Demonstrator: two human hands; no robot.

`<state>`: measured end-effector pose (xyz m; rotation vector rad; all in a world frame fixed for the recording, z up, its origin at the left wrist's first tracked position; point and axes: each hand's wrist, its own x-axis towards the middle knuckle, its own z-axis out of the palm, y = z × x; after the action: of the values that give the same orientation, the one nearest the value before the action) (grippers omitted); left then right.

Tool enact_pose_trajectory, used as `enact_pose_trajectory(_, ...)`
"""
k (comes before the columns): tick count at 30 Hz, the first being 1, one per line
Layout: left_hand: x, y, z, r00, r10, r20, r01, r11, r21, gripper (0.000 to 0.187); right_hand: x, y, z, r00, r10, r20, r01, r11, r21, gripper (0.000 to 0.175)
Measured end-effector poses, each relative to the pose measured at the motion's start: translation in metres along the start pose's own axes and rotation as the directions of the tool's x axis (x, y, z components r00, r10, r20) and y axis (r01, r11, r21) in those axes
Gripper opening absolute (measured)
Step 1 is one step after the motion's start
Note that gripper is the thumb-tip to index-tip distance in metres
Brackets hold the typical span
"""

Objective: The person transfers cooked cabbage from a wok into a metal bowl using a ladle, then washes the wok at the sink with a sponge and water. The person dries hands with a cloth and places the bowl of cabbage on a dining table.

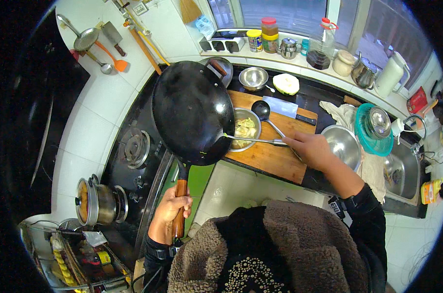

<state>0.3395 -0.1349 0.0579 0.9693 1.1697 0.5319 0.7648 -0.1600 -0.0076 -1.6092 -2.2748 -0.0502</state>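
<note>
My left hand [175, 205] is closed around the wooden handle of a black wok [192, 110], which is tilted above the counter's edge beside the stove. My right hand [311, 150] grips the handle of a metal cooking utensil [258, 140]; its far end is at the wok's right side, and its head cannot be made out. Below that utensil, a metal bowl [259, 122] holds cooked pale-green food [245, 129] on a wooden cutting board [276, 161]. A black ladle [261, 109] and a cleaver [282, 107] lie on the board. A few green bits cling to the wok.
The gas burner [135, 148] and a lidded steel pot [104, 203] are at left. Behind the board are a small metal bowl [253, 78] and a cut pale vegetable [286, 84]. At right stand a large metal bowl [340, 146], a teal colander [377, 144] and the sink [404, 175].
</note>
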Motion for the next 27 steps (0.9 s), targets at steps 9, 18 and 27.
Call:
enact_pose_trajectory(9,0.018,0.005,-0.038,0.998,0.02,0.06,-0.018,0.999,-0.038,0.025,-0.018,-0.013,-0.041,0.994,0.076,-0.078,-0.09,0.976,-0.197,0.038)
enact_pose_trajectory(18,0.048,0.012,-0.068,0.984,0.033,0.177,-0.006,0.989,-0.151,0.021,-0.047,-0.033,0.007,0.792,0.597,0.127,-0.514,0.542,0.665,0.037)
enact_pose_trajectory(27,0.051,0.016,-0.05,0.933,0.031,0.359,0.036,0.983,-0.179,0.02,-0.118,-0.057,-0.031,0.586,0.691,0.423,-0.484,-0.12,0.867,0.034)
